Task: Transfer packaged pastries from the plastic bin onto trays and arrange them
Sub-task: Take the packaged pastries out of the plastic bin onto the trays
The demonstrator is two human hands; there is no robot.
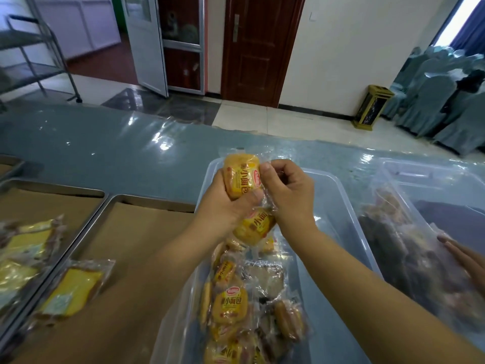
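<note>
Two golden pastries (clear wrappers, yellow labels) were held over the plastic bin. The left hand gripped the upper pastry; the right hand pinched its crinkled wrapper, the lower pastry just beneath both.

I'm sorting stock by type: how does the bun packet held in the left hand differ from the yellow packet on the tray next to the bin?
Shape: the held bun packet is round and plump; the tray packet is flat and roughly rectangular.
Colour: the held bun packet is orange-gold with a bold label; the tray packet is paler yellow.
Pose: the left hand grips the held bun packet above the bin; the tray packet lies on the tray.
Both have clear wrappers.
</note>
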